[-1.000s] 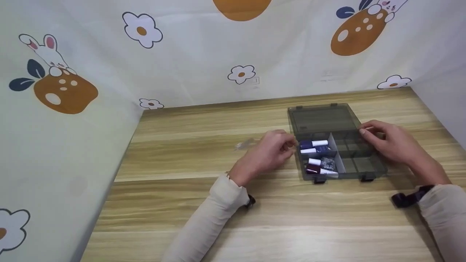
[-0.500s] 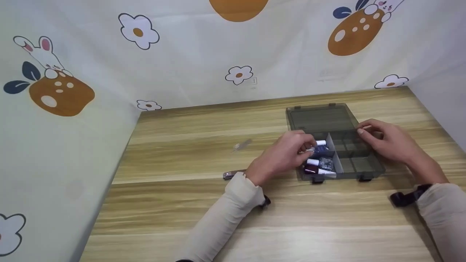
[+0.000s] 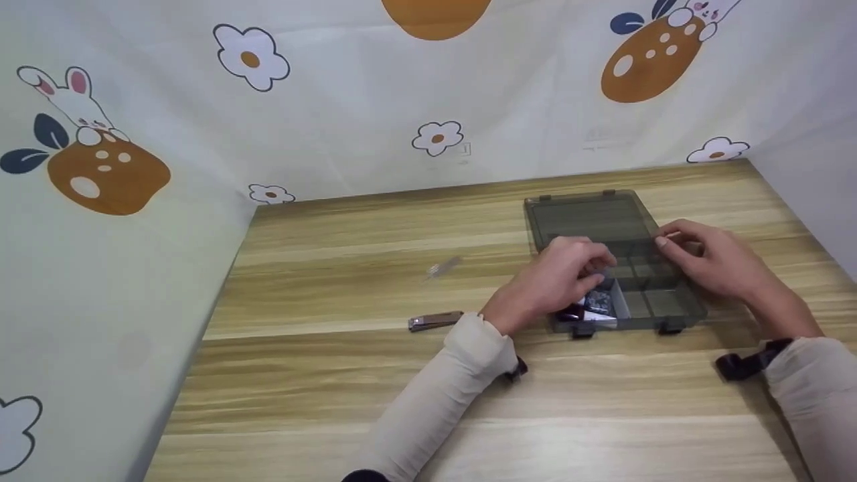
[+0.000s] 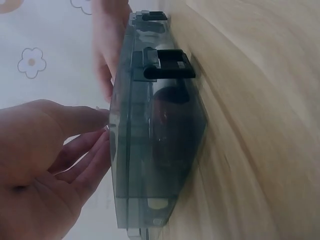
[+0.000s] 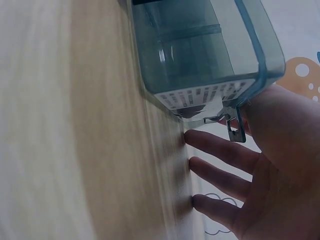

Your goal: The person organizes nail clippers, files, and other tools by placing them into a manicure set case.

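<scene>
A smoky see-through compartment box [image 3: 676, 302] lies with its lid [image 3: 589, 217] folded back on the table. In its left compartments are nail polish bottles, among them a dark red one [image 3: 571, 312] and a glittery one [image 3: 599, 302]. My left hand [image 3: 559, 274] is over these compartments, hiding some of the contents. Its thumb and fingertips pinch a small shiny thing [image 4: 106, 128], mostly hidden. At the box's right rear edge, my right hand [image 3: 723, 261] holds the rim with thumb and forefinger. The other fingers [image 5: 220, 177] of that hand extend towards the table.
Left of the box lies a metal nail clipper [image 3: 435, 320]. Beyond it is a small clear, thin piece [image 3: 443, 268] with whitish marks. A printed cloth [image 3: 348, 120] stands along the table's back and sides. Latches [image 3: 584, 331] stick out at the box's front.
My left hand has moved right, from beside the box to over its left compartments. The nail clipper, hidden before by that arm, now shows. My right hand stays at the box edge.
</scene>
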Action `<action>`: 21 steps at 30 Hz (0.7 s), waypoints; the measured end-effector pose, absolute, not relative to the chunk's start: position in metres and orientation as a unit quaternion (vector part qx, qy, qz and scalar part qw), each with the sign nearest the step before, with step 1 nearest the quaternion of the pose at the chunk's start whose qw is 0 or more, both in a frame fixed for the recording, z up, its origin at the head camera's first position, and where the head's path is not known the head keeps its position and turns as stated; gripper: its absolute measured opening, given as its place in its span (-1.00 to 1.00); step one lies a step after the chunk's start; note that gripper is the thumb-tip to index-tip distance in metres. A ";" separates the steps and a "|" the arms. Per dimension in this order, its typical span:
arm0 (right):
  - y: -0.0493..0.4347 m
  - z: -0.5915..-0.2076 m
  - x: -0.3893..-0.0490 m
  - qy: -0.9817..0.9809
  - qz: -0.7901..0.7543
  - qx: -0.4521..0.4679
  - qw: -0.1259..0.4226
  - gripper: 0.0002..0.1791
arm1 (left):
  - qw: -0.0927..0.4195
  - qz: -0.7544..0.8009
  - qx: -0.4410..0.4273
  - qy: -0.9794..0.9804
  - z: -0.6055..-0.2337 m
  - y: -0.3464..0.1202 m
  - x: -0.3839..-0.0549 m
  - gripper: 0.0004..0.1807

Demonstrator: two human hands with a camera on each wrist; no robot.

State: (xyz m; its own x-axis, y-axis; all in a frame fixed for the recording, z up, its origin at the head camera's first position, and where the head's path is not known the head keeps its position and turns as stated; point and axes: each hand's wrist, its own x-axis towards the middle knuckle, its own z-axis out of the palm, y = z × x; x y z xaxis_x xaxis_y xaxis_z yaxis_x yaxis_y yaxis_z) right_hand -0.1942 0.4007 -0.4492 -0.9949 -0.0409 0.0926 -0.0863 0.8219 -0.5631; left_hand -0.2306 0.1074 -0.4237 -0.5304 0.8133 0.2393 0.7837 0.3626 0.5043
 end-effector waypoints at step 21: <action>0.403 -0.452 -0.196 -0.954 0.295 0.027 0.042 -0.59 | 0.007 0.285 0.479 0.830 -0.432 0.129 -0.233 -0.63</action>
State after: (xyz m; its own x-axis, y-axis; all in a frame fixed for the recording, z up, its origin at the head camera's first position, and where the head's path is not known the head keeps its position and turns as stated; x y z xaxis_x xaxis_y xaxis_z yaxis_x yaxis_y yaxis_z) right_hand -0.1956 0.4031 -0.4519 -0.9950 -0.0269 0.0960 -0.0764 0.8246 -0.5606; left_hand -0.2326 0.1287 -0.4318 -0.5410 0.7995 0.2611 0.7911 0.3784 0.4806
